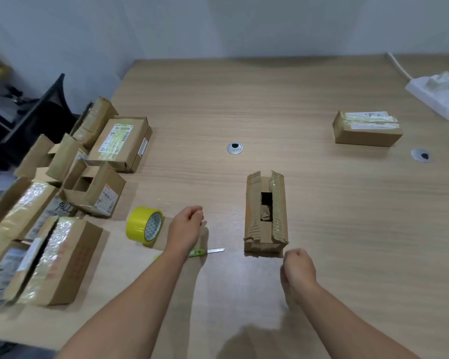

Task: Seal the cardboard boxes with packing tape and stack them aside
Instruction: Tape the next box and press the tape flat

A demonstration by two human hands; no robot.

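Note:
An open cardboard box [266,216] with torn flaps stands in the middle of the wooden table [244,104], with a gap down its top. My right hand [297,270] hovers in a fist just in front of the box's near right corner, and I see nothing in it. My left hand [186,229] hangs with curled fingers between the box and a yellow tape roll [144,226], which stands on edge to the hand's left. A faint glint lies between roll and fingertips. A green utility knife [213,251] lies under my left wrist, blade extended toward the box.
Several cardboard boxes [62,265], some open and some taped, crowd the table's left edge. One taped box [366,129] sits at the far right. A white power strip [436,97] with cables lies at the back right. Two round cable grommets [234,148] are set into the tabletop.

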